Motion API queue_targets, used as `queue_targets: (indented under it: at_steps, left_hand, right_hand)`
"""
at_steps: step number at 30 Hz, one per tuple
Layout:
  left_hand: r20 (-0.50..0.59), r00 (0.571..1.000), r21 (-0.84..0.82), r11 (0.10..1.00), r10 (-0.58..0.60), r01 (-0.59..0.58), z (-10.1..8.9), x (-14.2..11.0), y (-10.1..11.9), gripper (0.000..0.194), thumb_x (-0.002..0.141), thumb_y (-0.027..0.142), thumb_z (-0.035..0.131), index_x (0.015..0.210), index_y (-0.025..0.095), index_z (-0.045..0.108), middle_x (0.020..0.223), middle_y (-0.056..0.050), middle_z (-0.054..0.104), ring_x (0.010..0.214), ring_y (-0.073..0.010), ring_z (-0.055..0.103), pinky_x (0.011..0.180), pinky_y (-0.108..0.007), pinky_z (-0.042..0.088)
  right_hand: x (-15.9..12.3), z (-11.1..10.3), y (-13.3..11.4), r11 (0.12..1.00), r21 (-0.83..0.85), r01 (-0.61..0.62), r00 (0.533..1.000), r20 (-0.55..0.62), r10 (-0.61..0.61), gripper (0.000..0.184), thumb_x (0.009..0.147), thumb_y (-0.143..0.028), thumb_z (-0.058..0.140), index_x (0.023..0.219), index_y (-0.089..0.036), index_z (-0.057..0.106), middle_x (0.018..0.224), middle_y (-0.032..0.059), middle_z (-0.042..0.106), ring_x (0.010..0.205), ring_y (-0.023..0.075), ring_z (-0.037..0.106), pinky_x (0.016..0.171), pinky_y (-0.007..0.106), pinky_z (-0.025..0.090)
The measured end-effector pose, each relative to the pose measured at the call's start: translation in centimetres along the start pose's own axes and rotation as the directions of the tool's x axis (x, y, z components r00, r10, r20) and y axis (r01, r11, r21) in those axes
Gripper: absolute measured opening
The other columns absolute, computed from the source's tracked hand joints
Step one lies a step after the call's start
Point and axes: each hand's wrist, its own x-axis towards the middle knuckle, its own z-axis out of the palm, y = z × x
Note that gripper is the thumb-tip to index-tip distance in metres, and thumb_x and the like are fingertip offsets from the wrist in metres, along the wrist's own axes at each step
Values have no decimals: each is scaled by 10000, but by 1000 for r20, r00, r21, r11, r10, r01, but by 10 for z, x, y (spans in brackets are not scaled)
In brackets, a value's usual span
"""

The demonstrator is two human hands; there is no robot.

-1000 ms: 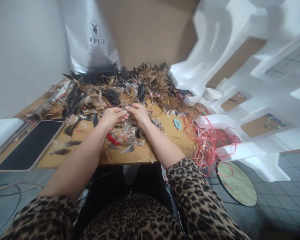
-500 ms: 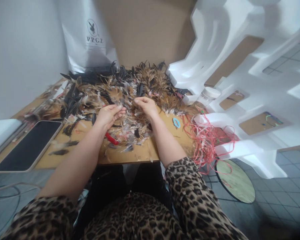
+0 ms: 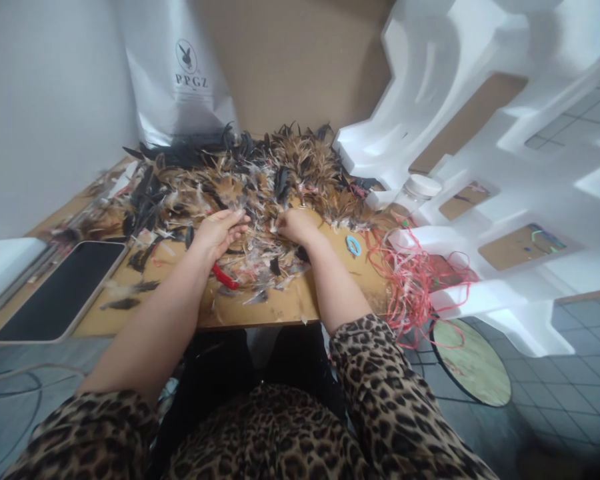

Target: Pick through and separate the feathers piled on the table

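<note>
Though amid feathers point(image 3: 230, 190), right hand point(image 3: 298, 227) indistinct at the fingers point(image 3: 282, 223)

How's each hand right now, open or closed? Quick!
Left hand: pinched closed, seemingly on a feather.
Right hand: curled in by the pile; can't tell if it's holding anything.

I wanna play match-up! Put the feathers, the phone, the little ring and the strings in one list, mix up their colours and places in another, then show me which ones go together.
Things:
1. Feathers
2. Phone
3. Little ring
4. Strings

Colours and places:
A. light blue, lying to the right of the right hand
B. pinkish red, tangled at the right end of the table
C. mostly brown and black, heaped toward the back
D. dark screen, lying to the left of the left hand

Right pairs: 1-C, 2-D, 3-A, 4-B.
</note>
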Motion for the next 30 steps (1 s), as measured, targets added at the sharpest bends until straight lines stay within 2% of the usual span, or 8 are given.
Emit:
queue_targets:
  at_steps: [3, 9, 12, 16, 21, 23, 26, 30]
  left_hand:
    - [19, 999, 36, 999, -30, 29, 1, -2, 1, 138, 708, 209, 699, 749, 98, 627, 714, -67, 685, 487, -76, 606, 392, -128, 416]
    - [52, 997, 42, 998, -55, 53, 1, -3, 1, 133, 717, 197, 692, 760, 91, 625, 748, -96, 703, 516, -90, 629, 424, -133, 452]
    - [52, 998, 22, 999, -35, 34, 2, -3, 1, 136, 714, 186, 696, 782, 90, 627, 785, -108, 708, 564, -99, 650, 459, -133, 473]
    - [35, 999, -4, 1000, -22, 22, 2, -4, 4, 119, 724, 180, 687, 774, 95, 620, 788, -102, 709, 565, -96, 651, 457, -125, 468]
    - [92, 996, -35, 999, 8, -5, 1, -6, 8, 89, 713, 158, 688, 748, 96, 634, 854, -101, 709, 651, -114, 673, 518, -139, 497]
    - [114, 993, -6, 999, 39, -38, 2, -7, 7, 81, 703, 148, 691, 752, 95, 653, 875, -103, 708, 685, -114, 675, 556, -142, 506]
    - [101, 993, 35, 998, 52, -56, 3, -5, 5, 85, 691, 141, 696, 755, 90, 674, 799, -100, 704, 653, -94, 659, 583, -133, 504]
    - [34, 997, -48, 996, 75, -73, 5, -3, 5, 18, 703, 98, 679, 701, 90, 663, 722, -73, 686, 630, -70, 642, 605, -116, 503]
  right_hand:
    - [0, 1, -4, 1000, -12, 16, 999, -42, -16, 119, 683, -127, 576, 684, -197, 673, 734, 66, 643, 691, 165, 544, 673, 279, 377]
    - [0, -4, -12, 974, 179, 137, 962, -259, -87, 138, 752, -184, 506, 768, -174, 643, 805, 36, 650, 768, 151, 561, 764, 260, 394]
    - [-2, -3, -20, 954, 228, 195, 957, -258, -134, 150, 775, -198, 480, 782, -174, 628, 741, 16, 638, 697, 136, 553, 719, 242, 394]
    - [-4, 2, -28, 952, 169, 254, 943, -263, -205, 154, 778, -180, 463, 793, -181, 617, 759, 26, 624, 737, 150, 542, 724, 244, 376]
    - [-6, 7, -34, 919, 164, 358, 921, -224, -319, 140, 785, -191, 460, 758, -175, 597, 723, 18, 591, 688, 129, 494, 688, 227, 346]
    - [-7, 9, -36, 911, 195, 363, 924, -202, -325, 128, 782, -203, 468, 744, -173, 587, 696, 6, 577, 657, 118, 473, 668, 221, 337]
    - [-9, 11, -39, 905, 237, 353, 931, -182, -315, 114, 772, -206, 480, 736, -169, 582, 694, -1, 575, 643, 109, 459, 658, 217, 334]
    - [-10, 11, -43, 875, 340, 345, 931, -244, -273, 112, 764, -206, 499, 749, -168, 604, 711, -3, 582, 663, 106, 478, 685, 218, 359]
